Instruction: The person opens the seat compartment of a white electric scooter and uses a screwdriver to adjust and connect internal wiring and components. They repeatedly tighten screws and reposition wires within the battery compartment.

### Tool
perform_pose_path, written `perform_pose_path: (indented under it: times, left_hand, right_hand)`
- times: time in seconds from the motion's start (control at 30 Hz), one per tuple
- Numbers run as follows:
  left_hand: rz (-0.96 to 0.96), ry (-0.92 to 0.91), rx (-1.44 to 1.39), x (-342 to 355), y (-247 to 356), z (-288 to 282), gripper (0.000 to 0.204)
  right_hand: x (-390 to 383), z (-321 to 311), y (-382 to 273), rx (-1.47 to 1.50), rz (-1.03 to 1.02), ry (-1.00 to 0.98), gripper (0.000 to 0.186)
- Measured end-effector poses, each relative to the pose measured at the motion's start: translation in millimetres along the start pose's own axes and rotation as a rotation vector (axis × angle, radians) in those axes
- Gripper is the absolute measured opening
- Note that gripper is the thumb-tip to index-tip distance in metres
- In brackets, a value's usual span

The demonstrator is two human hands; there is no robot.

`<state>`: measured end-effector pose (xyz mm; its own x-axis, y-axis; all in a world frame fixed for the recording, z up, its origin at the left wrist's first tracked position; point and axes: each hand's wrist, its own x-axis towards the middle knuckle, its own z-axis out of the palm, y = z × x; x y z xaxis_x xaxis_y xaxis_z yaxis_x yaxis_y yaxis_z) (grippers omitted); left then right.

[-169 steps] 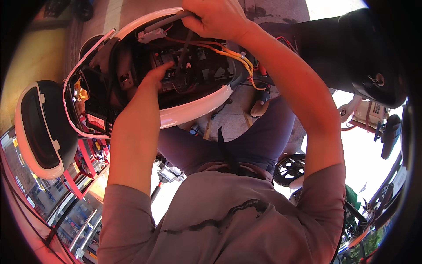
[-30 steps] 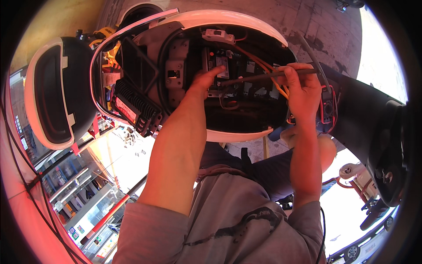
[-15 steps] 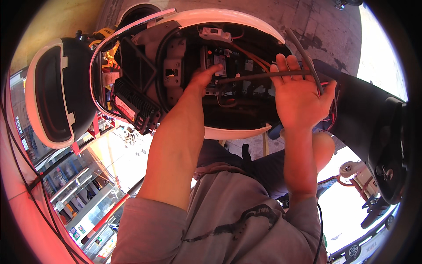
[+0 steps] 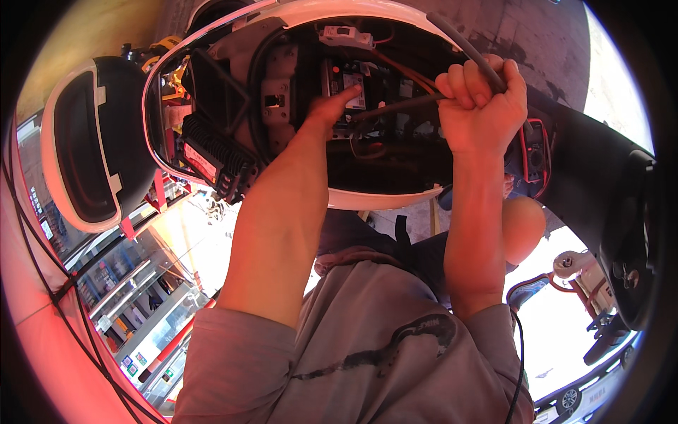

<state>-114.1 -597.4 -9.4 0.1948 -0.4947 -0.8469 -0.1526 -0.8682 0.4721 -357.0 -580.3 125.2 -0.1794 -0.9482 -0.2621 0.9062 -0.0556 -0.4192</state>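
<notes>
An open scooter body bay (image 4: 395,191) with a pale rim lies in front of me. Inside it sits a dark battery (image 4: 357,79) with a light label. My left hand (image 4: 328,112) grips the battery's near left edge, its thumb stretched across the top; the other fingers are mostly hidden. At the bay's right end, my right hand (image 4: 484,99) is closed around a thick dark cable (image 4: 462,44). The cable loops from the upper rim through the fist, and a length runs left toward the battery. Orange wires (image 4: 406,67) pass behind the right hand.
Right of my right wrist rests a red-and-black multimeter (image 4: 537,152). A white breaker switch (image 4: 346,35) is fixed at the bay's far side. Left are a finned black controller (image 4: 219,159) and a black tail box (image 4: 116,141). A long black panel (image 4: 586,152) extends right.
My right hand has gone from spread fingers to a closed fist around the cable and moved slightly up. The multimeter now shows beside it. My left hand stays on the battery.
</notes>
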Motion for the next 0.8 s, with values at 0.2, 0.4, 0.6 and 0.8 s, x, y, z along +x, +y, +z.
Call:
perform_pose_path:
  times: [0.2, 0.4, 0.6, 0.8]
  left_hand:
    - [-0.019, -0.019, -0.049, -1.6, 3.2, 0.2, 0.065]
    - [-0.084, -0.133, -0.007, -14.2, 15.1, 3.8, 0.067]
    - [-0.029, -0.001, 0.052, -2.0, 6.4, -0.1, 0.074]
    - [-0.03, -0.008, 0.036, -0.5, 6.2, 1.2, 0.086]
  right_hand:
    - [14.1, -12.4, -4.3, -0.018, 0.061, -0.323, 0.042]
    - [20.9, -5.6, -11.7, -0.063, 0.268, -1.06, 0.044]
    - [27.9, 8.1, -25.6, -0.718, 0.215, -0.631, 0.058]
    - [12.6, -9.8, -18.5, -0.59, 0.063, -0.153, 0.057]
